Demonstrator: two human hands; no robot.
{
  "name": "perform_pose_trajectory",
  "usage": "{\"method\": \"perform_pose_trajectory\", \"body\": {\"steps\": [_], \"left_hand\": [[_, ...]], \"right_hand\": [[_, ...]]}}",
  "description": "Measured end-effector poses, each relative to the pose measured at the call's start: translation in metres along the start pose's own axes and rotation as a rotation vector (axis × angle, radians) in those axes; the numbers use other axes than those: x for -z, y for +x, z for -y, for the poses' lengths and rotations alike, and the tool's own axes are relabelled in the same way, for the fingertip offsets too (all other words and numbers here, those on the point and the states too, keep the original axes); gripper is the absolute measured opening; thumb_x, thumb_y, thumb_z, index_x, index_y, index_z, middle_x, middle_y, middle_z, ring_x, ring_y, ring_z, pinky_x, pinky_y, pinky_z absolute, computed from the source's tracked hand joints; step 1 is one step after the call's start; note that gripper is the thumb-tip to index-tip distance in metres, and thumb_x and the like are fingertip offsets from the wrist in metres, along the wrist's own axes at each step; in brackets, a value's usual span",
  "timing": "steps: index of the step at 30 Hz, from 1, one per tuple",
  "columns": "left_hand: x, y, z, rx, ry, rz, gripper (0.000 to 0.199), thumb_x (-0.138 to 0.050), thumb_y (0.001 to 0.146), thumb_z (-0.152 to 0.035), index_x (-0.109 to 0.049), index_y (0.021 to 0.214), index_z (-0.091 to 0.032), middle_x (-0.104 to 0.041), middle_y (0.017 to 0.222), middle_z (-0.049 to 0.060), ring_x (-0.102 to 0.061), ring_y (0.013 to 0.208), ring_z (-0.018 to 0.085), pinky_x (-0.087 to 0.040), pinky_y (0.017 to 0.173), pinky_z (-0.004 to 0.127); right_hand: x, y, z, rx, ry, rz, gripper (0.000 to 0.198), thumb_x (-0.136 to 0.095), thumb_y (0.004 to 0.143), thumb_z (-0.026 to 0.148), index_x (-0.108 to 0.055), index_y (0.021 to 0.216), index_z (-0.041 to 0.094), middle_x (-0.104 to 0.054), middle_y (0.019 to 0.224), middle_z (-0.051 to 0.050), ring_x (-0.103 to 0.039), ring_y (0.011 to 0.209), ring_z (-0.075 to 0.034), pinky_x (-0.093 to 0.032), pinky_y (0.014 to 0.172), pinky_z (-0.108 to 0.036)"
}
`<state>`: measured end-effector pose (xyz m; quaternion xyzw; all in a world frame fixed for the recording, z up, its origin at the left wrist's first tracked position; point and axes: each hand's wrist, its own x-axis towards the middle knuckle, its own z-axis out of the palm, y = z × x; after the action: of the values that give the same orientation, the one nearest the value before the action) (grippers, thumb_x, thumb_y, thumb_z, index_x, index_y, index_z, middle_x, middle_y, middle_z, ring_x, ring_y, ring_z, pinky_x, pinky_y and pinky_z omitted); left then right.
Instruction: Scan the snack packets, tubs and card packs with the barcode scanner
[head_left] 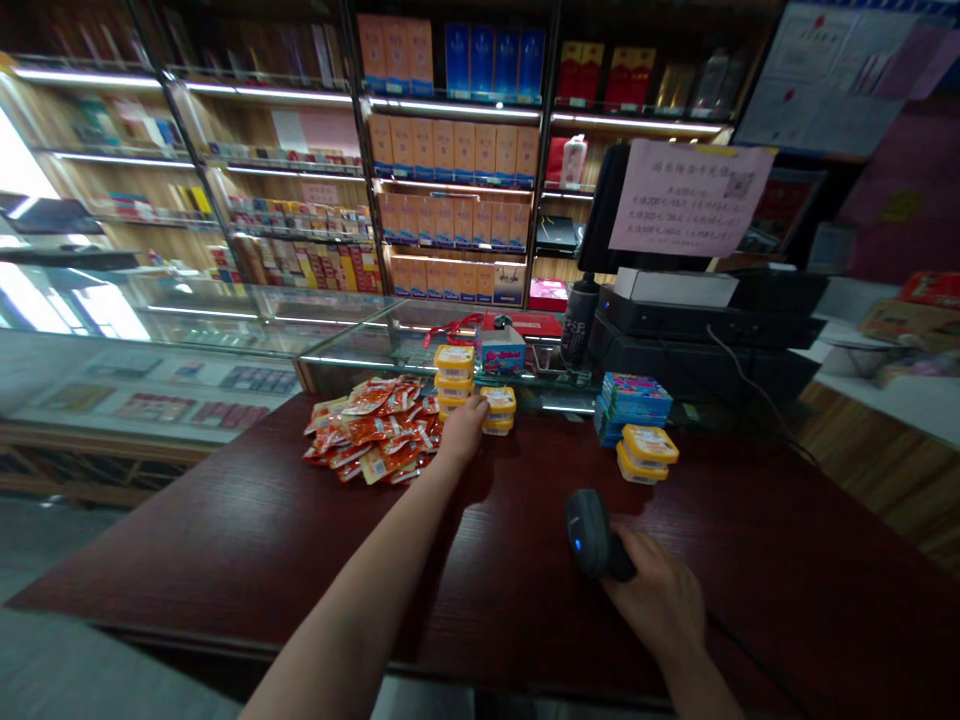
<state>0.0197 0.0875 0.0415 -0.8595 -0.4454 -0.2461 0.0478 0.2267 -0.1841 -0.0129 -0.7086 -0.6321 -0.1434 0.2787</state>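
Note:
My left hand (463, 432) reaches across the counter to the stacked yellow-lidded tubs (454, 372). Its fingers hide part of the lower tubs, and whether they grip one I cannot tell. A shorter pile of the same tubs (499, 404) stands just right of it. To its left lies a heap of orange-red snack packets (375, 428). My right hand (658, 590) is closed around the handle of a dark barcode scanner (589, 530) with a small blue light, held low over the counter. Two more yellow tubs (647, 452) sit beyond the scanner, against a stack of blue boxes (634, 404).
The dark wooden counter (300, 540) meets a glass display case (187, 325) at the back. A monitor (600, 215) with a pink paper sheet stands behind right, near a dark bottle (579, 320). The scanner's cable (757, 660) trails right. Shelves of boxes (450, 150) line the wall.

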Motion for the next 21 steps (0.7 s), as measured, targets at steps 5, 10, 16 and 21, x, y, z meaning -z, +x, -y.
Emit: {"method": "perform_pose_trajectory", "body": {"steps": [5,10,16,21], "left_hand": [[-0.003,-0.004,-0.002,-0.002,0.025,-0.041,0.032,-0.046,0.087,-0.011,-0.058,0.115,-0.022,-0.056,0.131,0.007,-0.056,0.113,0.021,-0.047,0.092,0.032],[0.004,-0.015,-0.01,0.002,0.069,-0.133,0.034,-0.044,0.09,-0.017,-0.057,0.12,-0.024,-0.056,0.13,0.007,-0.057,0.108,0.024,-0.048,0.088,0.036],[0.003,-0.026,-0.033,-0.103,-0.072,-0.19,0.034,-0.044,0.089,-0.015,-0.061,0.117,-0.021,-0.059,0.119,0.009,-0.054,0.106,0.022,-0.046,0.093,0.036],[-0.01,-0.029,-0.074,-0.303,-0.331,-0.098,0.032,-0.047,0.086,-0.012,-0.063,0.113,-0.019,-0.06,0.113,0.009,-0.053,0.105,0.02,-0.046,0.094,0.036]], "right_hand": [[0.001,0.001,0.0,-0.022,0.0,0.024,0.03,-0.057,0.078,0.022,-0.06,0.107,0.022,-0.07,0.102,-0.004,-0.066,0.088,-0.022,-0.046,0.074,-0.032],[0.003,0.002,0.001,-0.041,0.013,0.034,0.03,-0.058,0.079,0.024,-0.061,0.108,0.023,-0.07,0.104,-0.004,-0.066,0.09,-0.022,-0.045,0.074,-0.031],[0.007,0.005,0.007,-0.069,0.009,0.065,0.028,-0.057,0.079,0.021,-0.062,0.106,0.022,-0.07,0.101,-0.003,-0.065,0.088,-0.02,-0.043,0.076,-0.03],[0.016,0.009,0.013,-0.167,-0.018,0.168,0.029,-0.058,0.078,0.022,-0.064,0.107,0.024,-0.07,0.094,-0.002,-0.065,0.086,-0.021,-0.042,0.075,-0.03]]}}
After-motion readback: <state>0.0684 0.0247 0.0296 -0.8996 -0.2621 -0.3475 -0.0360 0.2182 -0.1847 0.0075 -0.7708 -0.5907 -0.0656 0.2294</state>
